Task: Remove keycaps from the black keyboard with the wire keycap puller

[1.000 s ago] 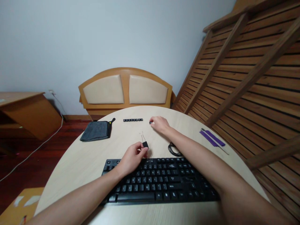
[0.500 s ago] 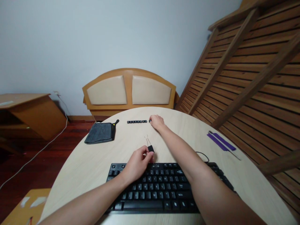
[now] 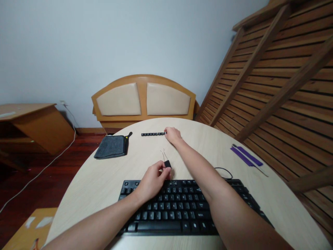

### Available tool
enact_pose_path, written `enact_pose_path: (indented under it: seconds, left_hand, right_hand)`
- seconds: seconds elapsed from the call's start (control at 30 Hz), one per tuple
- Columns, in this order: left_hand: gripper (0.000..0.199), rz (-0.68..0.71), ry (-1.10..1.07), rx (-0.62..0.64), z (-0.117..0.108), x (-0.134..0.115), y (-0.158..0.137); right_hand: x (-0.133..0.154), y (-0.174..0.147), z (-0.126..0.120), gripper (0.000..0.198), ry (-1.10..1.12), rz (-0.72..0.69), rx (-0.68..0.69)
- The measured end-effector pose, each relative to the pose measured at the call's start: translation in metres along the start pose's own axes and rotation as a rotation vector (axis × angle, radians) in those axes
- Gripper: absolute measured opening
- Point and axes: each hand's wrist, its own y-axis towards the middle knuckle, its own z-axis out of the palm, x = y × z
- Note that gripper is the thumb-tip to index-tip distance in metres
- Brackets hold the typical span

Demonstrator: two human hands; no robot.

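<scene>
My left hand (image 3: 154,178) is closed around a keycap puller (image 3: 168,164), a black block with two thin wire prongs pointing away from me. It is held just above the back edge of a black keyboard (image 3: 158,226), where some keycaps are off the top row. Farther out, my right hand (image 3: 173,134) pinches a small black keycap (image 3: 165,133) at the right end of a straight row of keycaps (image 3: 152,134). The fingers partly cover that keycap, which sits against or very close to its neighbour.
A folded grey cloth (image 3: 110,146) lies at the left of the round table (image 3: 85,194). On the right are purple strips (image 3: 246,156) and a thin brush-like tool (image 3: 256,167). The keyboard's cable (image 3: 226,170) loops behind it. A wooden slatted frame (image 3: 283,86) leans at the right.
My right hand has moved slightly left, bringing its keycap up to the end of the row and closing the gap. My left hand stays nearly still with the puller.
</scene>
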Motion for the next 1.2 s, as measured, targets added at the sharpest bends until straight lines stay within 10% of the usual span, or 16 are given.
enact_pose_path:
  seconds: [0.4,0.83,1.2]
  left_hand:
    - [0.024,0.001,-0.013,0.008,-0.001,-0.001,0.000]
    - [0.026,0.033,-0.052,0.045,-0.002,-0.008,0.000]
    - [0.026,0.012,0.088,0.139,0.000,-0.039,0.012]
  right_hand:
    - [-0.002,-0.017,-0.015,0.045,-0.020,-0.059,0.021]
    - [-0.053,-0.164,-0.080,0.036,0.199,-0.653,0.211]
    - [-0.062,-0.225,-0.072,0.047,0.378,-0.645,0.318]
